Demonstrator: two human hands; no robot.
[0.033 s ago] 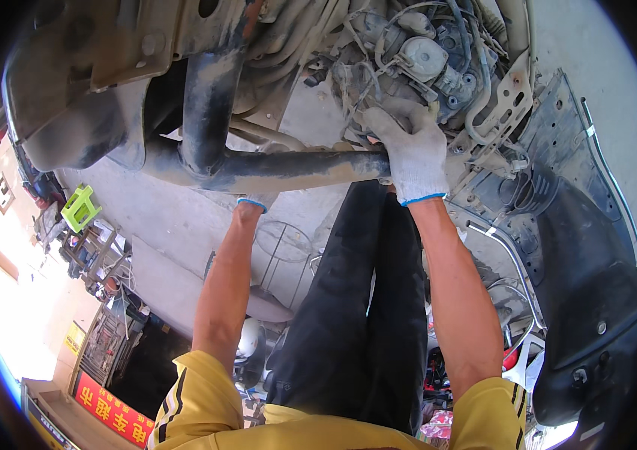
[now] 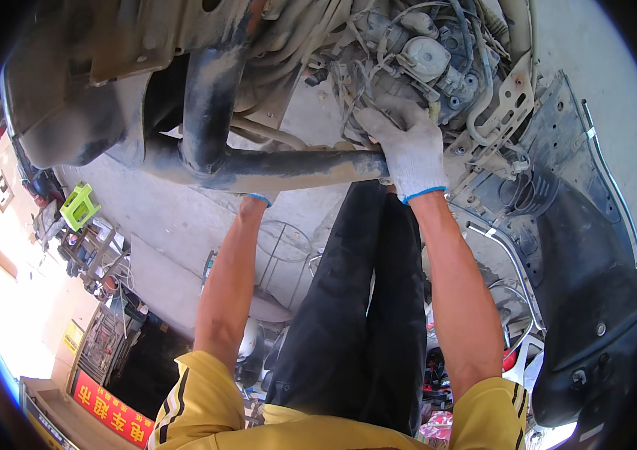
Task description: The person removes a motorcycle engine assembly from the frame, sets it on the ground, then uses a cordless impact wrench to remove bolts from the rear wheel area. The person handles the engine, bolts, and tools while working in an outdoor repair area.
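Observation:
My right hand [image 2: 412, 146], in a white work glove with a blue cuff, is closed at the right end of a dusty black frame tube [image 2: 296, 169], beside the engine wiring. The fingers curl inward; what they hold is hidden. Just above them loose cables and hoses [image 2: 359, 90] hang by a dirty engine with a round cover [image 2: 423, 58]. My left hand [image 2: 264, 199] reaches up behind the same tube. Only its glove cuff and a bit of glove show below the tube; the fingers are hidden.
A perforated metal bracket [image 2: 512, 97] juts out right of the engine. Large black plastic part [image 2: 588, 292] and a bent chrome rail [image 2: 509, 259] lie at right. A green stool [image 2: 80, 207] stands far left; a white helmet [image 2: 248, 339] is below my left forearm.
My left forearm and cuff have shifted slightly right. My right hand has edged slightly left beside the tube's end. The frame tube and engine look the same.

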